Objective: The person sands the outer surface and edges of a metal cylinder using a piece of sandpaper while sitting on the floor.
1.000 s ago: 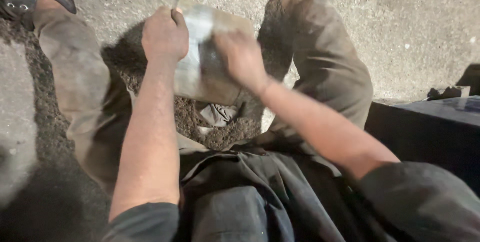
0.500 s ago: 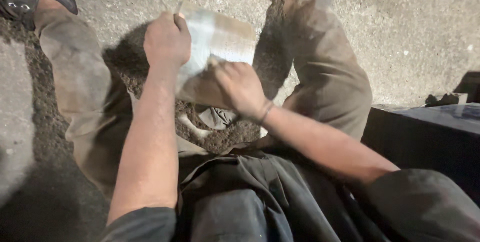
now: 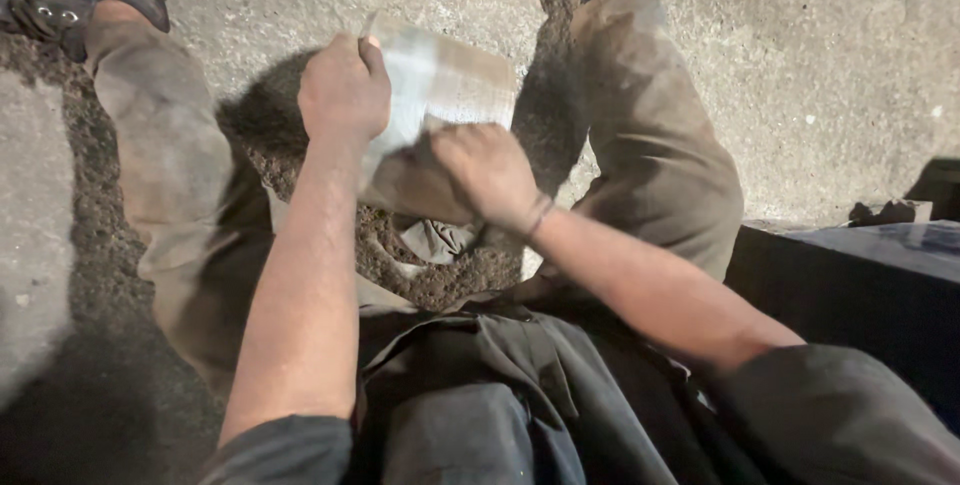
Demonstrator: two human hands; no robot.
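Pale block (image 3: 450,80) gripped at its upper left edge by closed left hand (image 3: 343,90); right hand (image 3: 485,173) curled over the underside, so support both ends evenly above the loose dark grit (image 3: 440,280).

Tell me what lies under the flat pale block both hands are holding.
Below the pale block lies dark loose soil with a crumpled grey scrap. The block, left hand and right hand cover anything directly beneath.
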